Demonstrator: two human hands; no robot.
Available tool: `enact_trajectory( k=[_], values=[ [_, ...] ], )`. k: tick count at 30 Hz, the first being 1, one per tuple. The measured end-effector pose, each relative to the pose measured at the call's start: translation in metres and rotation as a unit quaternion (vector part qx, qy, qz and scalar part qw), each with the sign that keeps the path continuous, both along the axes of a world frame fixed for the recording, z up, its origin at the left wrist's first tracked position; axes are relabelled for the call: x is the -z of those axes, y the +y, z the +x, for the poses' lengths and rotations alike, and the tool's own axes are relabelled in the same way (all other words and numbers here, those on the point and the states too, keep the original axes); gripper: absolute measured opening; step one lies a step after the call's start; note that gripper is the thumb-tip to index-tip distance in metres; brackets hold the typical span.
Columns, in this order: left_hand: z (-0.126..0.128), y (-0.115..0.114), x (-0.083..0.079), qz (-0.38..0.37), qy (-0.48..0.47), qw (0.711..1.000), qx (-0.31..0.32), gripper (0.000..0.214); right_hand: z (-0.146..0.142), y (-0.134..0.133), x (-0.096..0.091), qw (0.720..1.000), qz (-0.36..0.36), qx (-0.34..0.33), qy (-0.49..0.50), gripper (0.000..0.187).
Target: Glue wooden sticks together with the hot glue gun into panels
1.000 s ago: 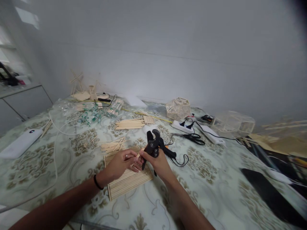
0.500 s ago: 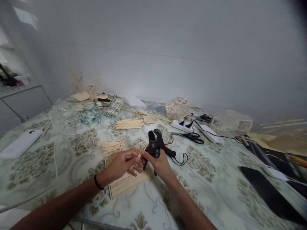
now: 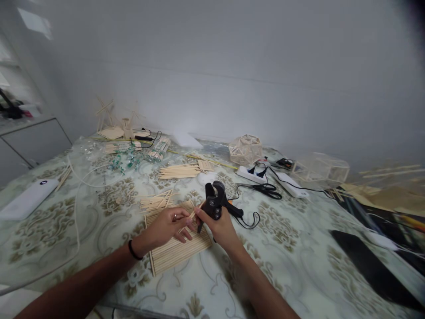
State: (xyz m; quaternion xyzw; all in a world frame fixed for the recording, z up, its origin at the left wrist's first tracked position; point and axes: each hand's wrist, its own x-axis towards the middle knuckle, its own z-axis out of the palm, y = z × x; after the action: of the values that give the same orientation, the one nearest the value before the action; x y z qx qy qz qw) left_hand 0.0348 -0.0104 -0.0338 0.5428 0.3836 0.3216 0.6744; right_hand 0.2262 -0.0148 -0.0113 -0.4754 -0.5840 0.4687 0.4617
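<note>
My right hand (image 3: 219,227) grips a black cutter (image 3: 213,203) by its handles, jaws pointing up and away. My left hand (image 3: 169,226) pinches a thin wooden stick (image 3: 193,214) and holds its end against the cutter. Both hands hover over a flat panel of wooden sticks (image 3: 175,250) lying on the patterned tablecloth (image 3: 292,248). A ring shows on my left hand and a dark band on that wrist.
Loose stick piles (image 3: 179,171) lie beyond the panel, with a stick polyhedron (image 3: 246,149), a power strip (image 3: 252,175), scissors (image 3: 267,191) and black cables. A white box (image 3: 27,199) sits at left. Stick models (image 3: 111,124) stand at the back left, near the wall.
The hands stay in nearly the same place; the cutter has tipped slightly more upright and shifted a little right. The left fingers have shifted slightly on the stick.
</note>
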Motion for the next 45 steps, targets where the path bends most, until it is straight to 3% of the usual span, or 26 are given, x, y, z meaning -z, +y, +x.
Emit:
enact_trajectory(
  k=[17, 23, 26, 30, 33, 38, 45],
  values=[
    [0.001, 0.001, -0.004, -0.011, -0.009, 1.000, -0.022, 0.052, 0.005, 0.003, 0.005, 0.996, 0.057, 0.014, -0.063, 0.040],
    [-0.007, 0.007, -0.016, -0.002, -0.014, 0.999, -0.033, 0.050, 0.036, 0.016, -0.001, 0.967, 0.184, 0.094, -0.148, 0.024],
    [-0.012, 0.008, -0.018, 0.004, -0.019, 1.000, -0.016, 0.046, 0.050, 0.025, 0.003, 0.937, 0.261, 0.076, -0.219, 0.004],
    [-0.014, 0.006, -0.018, 0.009, -0.028, 0.999, 0.020, 0.043, 0.052, 0.031, 0.010, 0.909, 0.309, 0.012, -0.279, 0.038],
    [-0.012, 0.003, -0.018, 0.000, -0.045, 0.998, 0.051, 0.045, 0.044, 0.029, 0.013, 0.898, 0.328, -0.008, -0.294, 0.048],
    [-0.010, 0.001, -0.018, -0.018, -0.060, 0.994, 0.092, 0.047, 0.032, 0.024, 0.018, 0.884, 0.366, -0.039, -0.287, 0.053],
    [-0.011, 0.001, -0.015, -0.018, -0.055, 0.992, 0.113, 0.042, 0.029, 0.021, 0.018, 0.885, 0.366, -0.042, -0.284, 0.038]
  ],
)
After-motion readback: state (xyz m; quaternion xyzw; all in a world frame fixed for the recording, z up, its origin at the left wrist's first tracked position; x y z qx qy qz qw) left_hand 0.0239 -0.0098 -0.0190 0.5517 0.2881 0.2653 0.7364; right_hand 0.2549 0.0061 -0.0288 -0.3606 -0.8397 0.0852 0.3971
